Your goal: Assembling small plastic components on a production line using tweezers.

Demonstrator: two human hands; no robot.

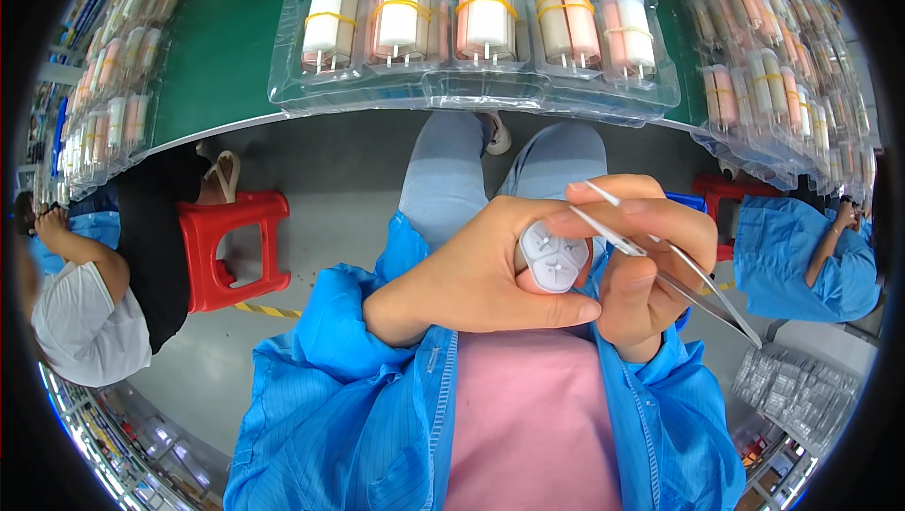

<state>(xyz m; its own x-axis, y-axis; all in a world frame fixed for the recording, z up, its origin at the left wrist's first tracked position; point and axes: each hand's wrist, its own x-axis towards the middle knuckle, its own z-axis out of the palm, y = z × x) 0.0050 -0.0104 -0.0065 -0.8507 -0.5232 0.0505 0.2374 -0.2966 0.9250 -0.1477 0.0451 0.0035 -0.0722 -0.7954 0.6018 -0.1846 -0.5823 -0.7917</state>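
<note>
My left hand (462,271) is closed around a bundle of cylinders (554,256), held in front of my chest. Its pale grey-white end, made of three rounded lobes with small marks in them, faces up between thumb and index finger; the fist hides its sides. Just right of it, my right hand (674,225) grips metal tweezers (626,244) between thumb and fingers. The tweezers' two thin arms are spread near the index finger, above the bundle's right side, and they meet at the lower right. I cannot tell whether the right fingers touch the bundle.
Ahead, a clear plastic tray (452,89) of white, pink and grey cylinder bundles with yellow bands sits on a green table (222,49). Stacked trays (108,63) flank it left and right (768,68). Red stools (236,214) and seated people (94,304) are on both sides.
</note>
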